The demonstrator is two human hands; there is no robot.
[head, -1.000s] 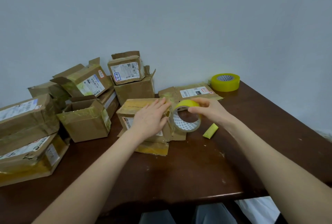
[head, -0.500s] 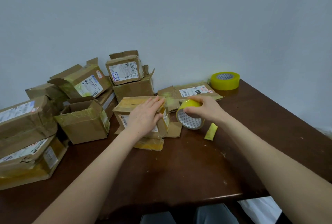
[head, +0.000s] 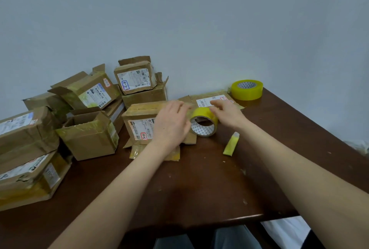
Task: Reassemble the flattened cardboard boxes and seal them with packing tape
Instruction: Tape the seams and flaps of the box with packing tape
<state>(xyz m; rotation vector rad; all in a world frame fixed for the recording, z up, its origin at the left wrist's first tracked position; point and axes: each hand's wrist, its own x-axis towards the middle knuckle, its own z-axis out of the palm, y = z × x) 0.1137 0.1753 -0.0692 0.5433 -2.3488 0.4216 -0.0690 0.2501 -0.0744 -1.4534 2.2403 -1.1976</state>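
Your left hand (head: 171,127) lies flat, fingers spread, on the box (head: 142,123) at the table (head: 199,189) centre. Just right of it, the tape roll (head: 203,122) stands on edge beside the box. Your right hand (head: 227,114) rests on the roll's far side, fingers loosely extended; whether it grips the roll cannot be determined.

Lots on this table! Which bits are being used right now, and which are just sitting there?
In use:
- box in front
- tape roll
- left hand
- right hand

Lying about:
- spare tape roll
- yellow-green stick
- piled boxes
- flattened box
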